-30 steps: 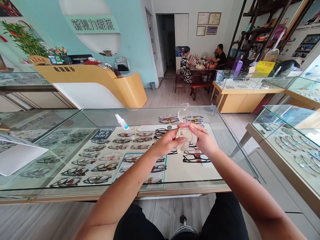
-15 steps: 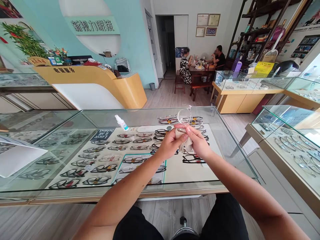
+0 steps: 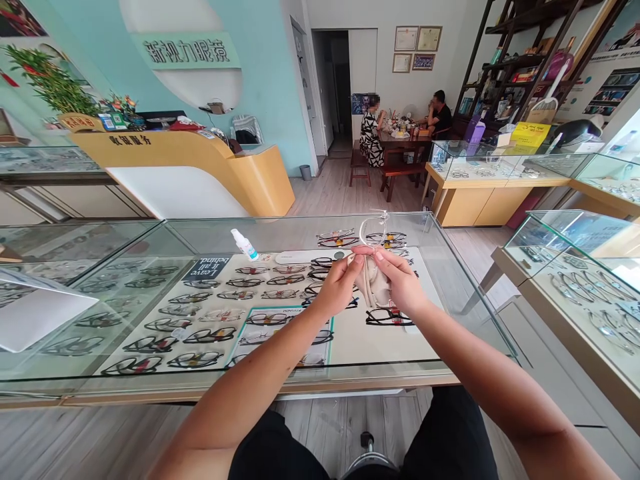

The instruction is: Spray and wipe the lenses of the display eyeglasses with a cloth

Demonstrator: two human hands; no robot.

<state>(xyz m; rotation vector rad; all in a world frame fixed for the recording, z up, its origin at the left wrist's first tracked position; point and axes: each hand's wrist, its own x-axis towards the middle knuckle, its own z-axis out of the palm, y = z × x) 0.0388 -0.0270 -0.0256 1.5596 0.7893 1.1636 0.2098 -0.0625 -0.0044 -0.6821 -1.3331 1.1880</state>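
Observation:
Above the glass showcase, both my hands meet around a light beige cloth [image 3: 371, 285], pinching its upper edge. My left hand [image 3: 340, 285] closes on the cloth from the left. On the right side, my right hand [image 3: 403, 283] grips the same cloth with its fingertips close to the left ones. A clear round-rimmed pair of glasses [image 3: 373, 231] sticks up just beyond my fingertips; its lower part is hidden by the fingers and cloth. Which hand holds the glasses I cannot tell.
A white spray bottle [image 3: 245, 245] stands on the glass showcase [image 3: 385, 372], which holds rows of eyeglass frames. A white folded sheet [image 3: 43, 310] lies at the left. Two people sit at a far table [image 3: 400, 138]. Another showcase [image 3: 575, 280] is on the right.
My hands have shifted slightly, and the glasses sit a little further right. The cloth now hangs lower and shows more between my hands.

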